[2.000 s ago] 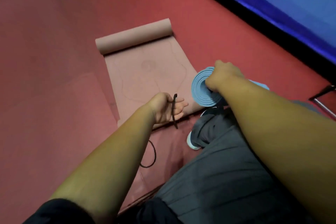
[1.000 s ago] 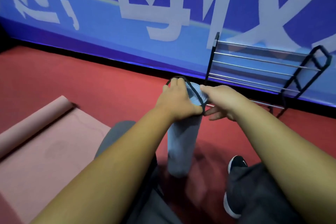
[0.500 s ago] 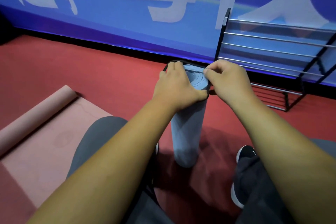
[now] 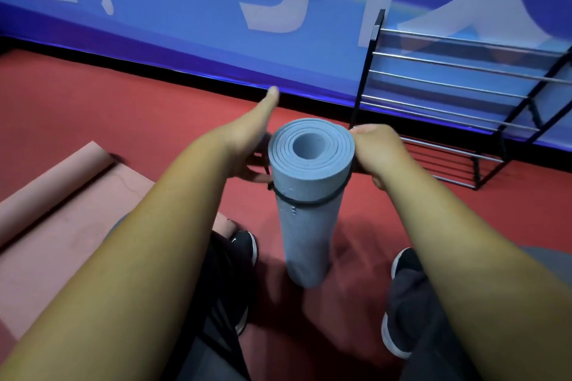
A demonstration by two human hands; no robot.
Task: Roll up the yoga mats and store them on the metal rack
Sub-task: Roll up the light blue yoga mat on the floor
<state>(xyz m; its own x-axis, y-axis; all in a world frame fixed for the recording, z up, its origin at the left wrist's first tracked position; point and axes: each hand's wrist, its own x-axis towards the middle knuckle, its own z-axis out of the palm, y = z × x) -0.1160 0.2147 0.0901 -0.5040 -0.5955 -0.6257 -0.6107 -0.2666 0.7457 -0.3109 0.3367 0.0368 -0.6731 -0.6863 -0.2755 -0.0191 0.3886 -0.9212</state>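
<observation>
Band down off the rim now, snug around the upper part of the blue rolled mat point(image 4: 309, 219), where half a second back it still sat stretched over the top. Standing upright on the red floor point(image 4: 123, 108) between both shoes. Secured, by the look of it, and ready for the metal rack point(image 4: 464, 96) just beyond on the right, against the blue wall point(image 4: 185, 28). Pink mat point(image 4: 55, 210) at left only partly rolled, more work waiting. Left hand point(image 4: 247, 145) pinching the black elastic band point(image 4: 309, 203) at the side, thumb raised; right hand point(image 4: 377, 148) clamped on the roll.
</observation>
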